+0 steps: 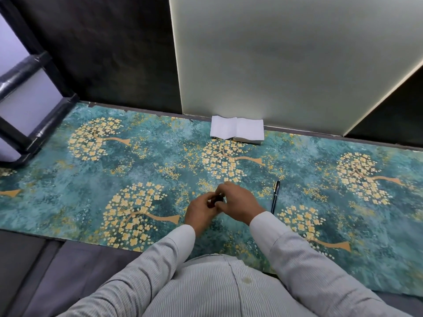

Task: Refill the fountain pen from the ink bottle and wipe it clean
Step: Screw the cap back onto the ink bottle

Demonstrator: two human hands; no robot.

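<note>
- We have the small dark ink bottle (216, 200) between both hands, low over the teal cloth printed with golden blossom trees (96, 179), in front of our body; only a sliver of it shows between the fingers.
- Our left hand (200, 210) curls around the bottle from the side and below, and our right hand (238, 203) closes over its top, fingers bent around what is probably the cap; we judge this as unscrewing, though the cap itself is hidden.
- The bottle likely handles as small, rigid and breakable, with liquid inside, so we should hold the body firmly upright and turn only the top.
- The slim black fountain pen with a silver band (275, 196) lies flat on the cloth just right of our right hand, untouched. It looks light, smooth and apt to roll; the barrel's middle is the safe place to pinch.
- The folded white paper tissues (237, 130) sit at the cloth's far edge against the pale panel (286, 60), soft and easily lifted by a corner.
</note>
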